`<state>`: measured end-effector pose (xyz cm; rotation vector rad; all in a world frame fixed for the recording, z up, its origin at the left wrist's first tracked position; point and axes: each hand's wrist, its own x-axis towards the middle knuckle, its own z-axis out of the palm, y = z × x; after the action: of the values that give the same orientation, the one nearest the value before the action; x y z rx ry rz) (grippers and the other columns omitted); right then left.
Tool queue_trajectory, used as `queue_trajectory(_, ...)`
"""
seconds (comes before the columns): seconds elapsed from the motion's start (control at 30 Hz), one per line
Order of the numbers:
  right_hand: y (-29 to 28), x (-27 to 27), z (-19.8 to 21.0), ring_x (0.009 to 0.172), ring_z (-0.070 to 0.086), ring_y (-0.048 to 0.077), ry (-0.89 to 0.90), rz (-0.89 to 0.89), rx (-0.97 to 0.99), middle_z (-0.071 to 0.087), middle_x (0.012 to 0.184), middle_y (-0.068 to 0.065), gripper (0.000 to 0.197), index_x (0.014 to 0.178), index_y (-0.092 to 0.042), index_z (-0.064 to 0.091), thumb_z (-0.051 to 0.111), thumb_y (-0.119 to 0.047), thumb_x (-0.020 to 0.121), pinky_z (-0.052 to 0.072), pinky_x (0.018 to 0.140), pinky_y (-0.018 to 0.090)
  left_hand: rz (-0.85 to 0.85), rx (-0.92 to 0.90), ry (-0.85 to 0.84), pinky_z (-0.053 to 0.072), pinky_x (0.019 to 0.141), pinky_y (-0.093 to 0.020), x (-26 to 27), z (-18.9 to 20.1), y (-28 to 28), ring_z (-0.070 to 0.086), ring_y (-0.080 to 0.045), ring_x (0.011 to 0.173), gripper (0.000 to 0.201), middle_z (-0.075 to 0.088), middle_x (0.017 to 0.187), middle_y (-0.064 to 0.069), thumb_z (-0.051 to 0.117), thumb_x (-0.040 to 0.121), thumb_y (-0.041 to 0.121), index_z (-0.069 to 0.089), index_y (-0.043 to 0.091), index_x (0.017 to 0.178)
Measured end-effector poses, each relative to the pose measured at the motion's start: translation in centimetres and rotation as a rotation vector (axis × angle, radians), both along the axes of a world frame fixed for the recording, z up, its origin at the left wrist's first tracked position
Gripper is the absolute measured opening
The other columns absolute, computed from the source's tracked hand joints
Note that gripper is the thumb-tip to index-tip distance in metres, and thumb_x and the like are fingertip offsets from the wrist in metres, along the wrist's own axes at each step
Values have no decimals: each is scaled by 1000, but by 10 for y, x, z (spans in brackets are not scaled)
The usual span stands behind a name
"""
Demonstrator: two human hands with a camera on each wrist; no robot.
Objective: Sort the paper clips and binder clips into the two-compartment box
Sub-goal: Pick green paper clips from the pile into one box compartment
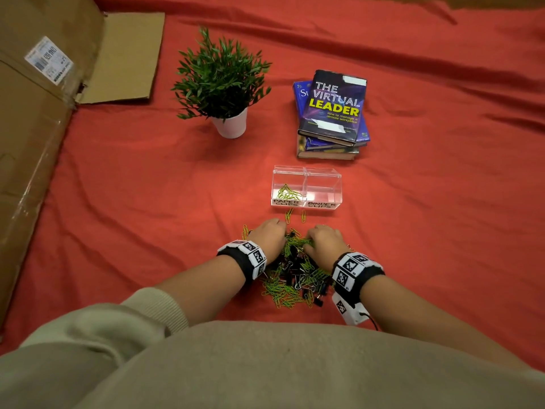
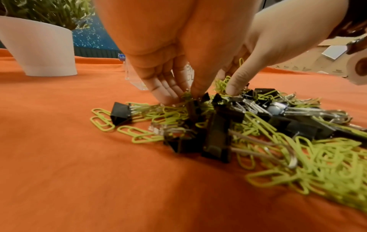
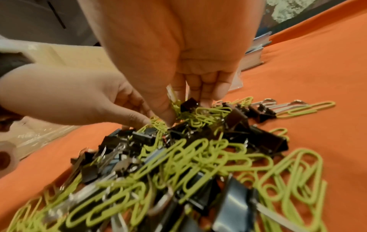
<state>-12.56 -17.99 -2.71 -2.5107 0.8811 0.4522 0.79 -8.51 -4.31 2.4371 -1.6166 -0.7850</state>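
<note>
A mixed heap of green paper clips point(image 1: 283, 290) and black binder clips point(image 1: 298, 274) lies on the red cloth point(image 1: 147, 202), near the person. Just beyond it stands the clear two-compartment box point(image 1: 306, 187), with a few paper clips already in its left compartment, labelled PAPER CLIPS; the right one, labelled BINDER CLIPS, appears unfilled. Two stray paper clips point(image 1: 295, 215) lie between heap and box. The left hand point(image 1: 267, 236) is lowered into the far edge of the heap, fingers extended downward and bunched with the thumb around green clips; whether a clip is actually pinched cannot be told. The right hand point(image 1: 324, 240) is likewise dipped in, fingertips gathered on green clips, its hold equally unclear. For the step in hand, paper clips are best teased free with fingertips only, so that interlinked ones and binder-clip handles are shed before anything is lifted toward the left compartment; tangled strings are likely to drag black clips along
</note>
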Motion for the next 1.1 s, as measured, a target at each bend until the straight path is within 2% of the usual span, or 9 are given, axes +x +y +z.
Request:
queue_trajectory(0.07,-5,-2,2,99,57,23,-31,-109,112,63,107,6,22,105,-12,63,57,-27,90,45,91,35,11,7,18,47,91,-39,5,-1,0,56,-29,108,22,58,115,-12,49,95,17,56,5,112)
queue_trajectory(0.13,-9,-2,6,82,61,19,-64,-226,254,65,98,4,21,104,-13,63,60,-27,89,52,74,30,26,18,40,46,91,-38,10,0,1,56,-30,107,22,59,115,-13,47,96,16,57,3,112)
queue_trajectory(0.23,-14,-2,15,61,54,10,-140,-351,415,66,88,2,16,98,-12,62,61,-26,89,45,51,19,101,21,105,46,94,-36,15,0,3,57,-29,109,25,60,119,-12,46,96,15,59,6,116)
queue_trajectory(0.3,-19,-1,21,56,51,7,-195,-432,487,67,87,3,13,97,-13,62,60,-22,89,40,45,14,165,11,150,47,94,-34,18,0,4,58,-27,109,26,61,121,-10,47,97,16,62,10,117)
queue_trajectory(0.47,-36,6,32,72,62,17,-191,-505,615,69,92,12,6,91,-10,61,60,-16,90,52,64,26,197,16,187,45,99,-34,20,3,7,57,-27,115,31,61,127,-11,43,98,12,62,11,121)
queue_trajectory(0.6,-42,12,39,67,60,16,-101,-443,632,68,86,12,8,90,-6,61,60,-14,89,51,59,24,248,-31,200,46,96,-32,21,4,11,58,-24,112,29,61,125,-8,43,97,12,64,11,117)
queue_trajectory(0.77,-54,38,53,70,63,19,-178,-391,567,70,88,16,16,92,-1,62,60,-17,89,55,72,36,277,-54,230,46,85,-29,16,2,17,60,-22,101,23,64,116,-6,44,96,14,64,13,109)
queue_trajectory(0.97,-61,93,60,72,58,25,-158,-236,200,64,81,21,17,85,-2,60,59,-18,88,49,64,37,212,-29,280,48,88,-32,8,3,21,60,-25,100,22,59,116,-8,44,95,11,64,16,105)
queue_trajectory(1.1,-55,105,56,92,61,31,-72,-118,54,64,98,16,23,103,0,60,55,-19,90,43,67,30,235,-88,288,44,88,-28,16,14,14,57,-24,101,24,56,113,-9,43,96,9,65,13,106)
